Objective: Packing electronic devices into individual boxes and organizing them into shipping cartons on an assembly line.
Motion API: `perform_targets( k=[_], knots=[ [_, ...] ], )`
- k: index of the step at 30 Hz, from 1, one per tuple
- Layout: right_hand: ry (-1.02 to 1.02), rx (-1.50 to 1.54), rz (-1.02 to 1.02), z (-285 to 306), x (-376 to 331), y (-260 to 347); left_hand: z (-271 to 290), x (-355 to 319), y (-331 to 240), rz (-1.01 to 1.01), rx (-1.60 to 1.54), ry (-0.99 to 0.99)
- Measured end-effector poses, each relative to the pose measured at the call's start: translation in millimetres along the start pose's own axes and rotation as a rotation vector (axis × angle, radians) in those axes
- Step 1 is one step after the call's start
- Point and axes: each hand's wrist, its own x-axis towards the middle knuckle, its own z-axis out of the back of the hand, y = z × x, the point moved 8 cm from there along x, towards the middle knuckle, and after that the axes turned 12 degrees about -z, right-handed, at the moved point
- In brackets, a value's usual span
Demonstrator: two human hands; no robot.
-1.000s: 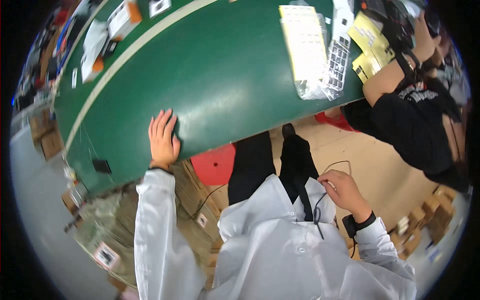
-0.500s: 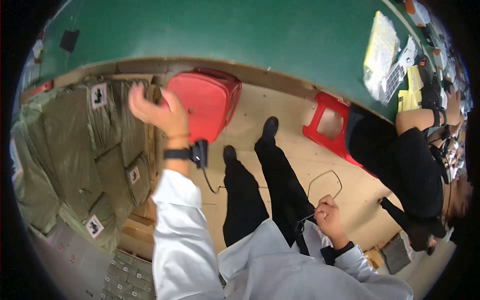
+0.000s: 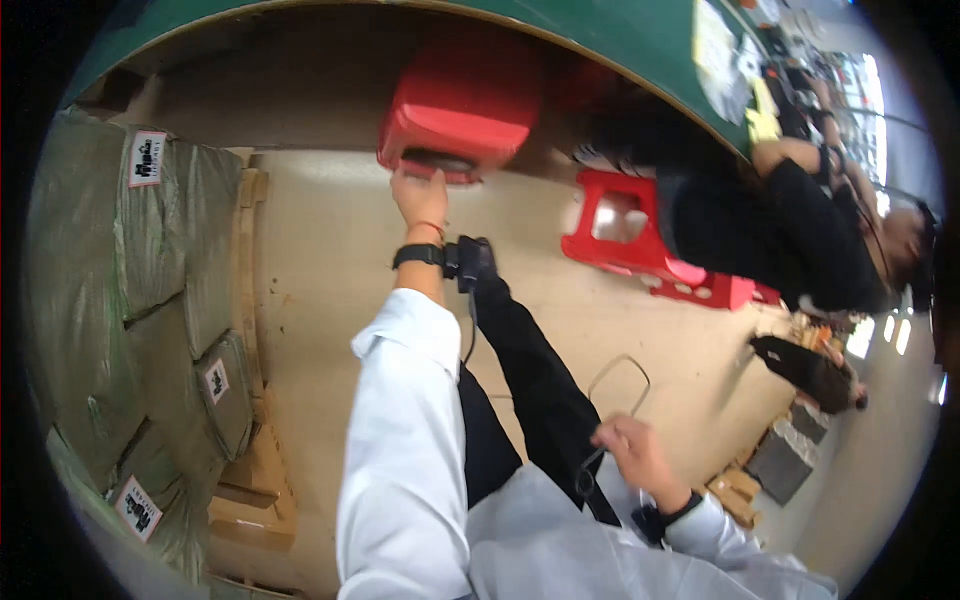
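A red plastic stool (image 3: 462, 105) is tipped partly under the green-topped table (image 3: 590, 35). My left hand (image 3: 421, 200) is closed on its near edge, by a dark opening in the red plastic. A black strap with a small device (image 3: 462, 262) sits on my left wrist, and a dark cord runs down from it. Lower right, in front of my shirt, my right hand (image 3: 635, 455) is closed on a thin dark cable (image 3: 590, 462). A loop of that cable hangs above the floor. Another black band circles my right wrist.
Stacked green-wrapped packages (image 3: 155, 300) stand on a wooden pallet at the left. To the right, a person in black (image 3: 740, 225) sits on a red stool (image 3: 615, 225) at the table. Another person in dark clothes (image 3: 810, 370) is farther off, near grey boxes (image 3: 785, 465).
My left hand has gone from open beside the red stool to gripping its edge. The stool has shifted right and farther under the table. The view has swung; my right hand still holds the cable.
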Motion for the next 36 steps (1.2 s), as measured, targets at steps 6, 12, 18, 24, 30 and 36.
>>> perform_targets(
  k=[6,12,18,24,30,36],
  knots=[
    [0.068,0.539,0.057,17.3,-18.8,77.6,50.9,-230.1,-234.6,0.067,-0.573,0.748],
    [0.327,0.531,0.394,-31.2,-135.8,140.9,174.0,-401.0,-352.1,0.009,-0.815,0.533],
    [0.523,0.56,0.607,-60.1,-229.5,95.7,214.2,-513.8,-387.3,-0.391,-0.539,0.267],
    [0.665,0.481,0.738,-82.2,-331.6,38.6,261.5,-646.3,-414.7,-0.587,-0.379,0.042],
    [0.834,0.074,0.93,-113.9,-393.2,18.2,308.4,-736.9,-404.4,-0.635,-0.466,-0.039],
    [0.977,-0.571,0.919,-205.0,-424.9,-26.8,379.7,-842.7,-280.4,-0.254,-0.624,-0.222]
  ],
)
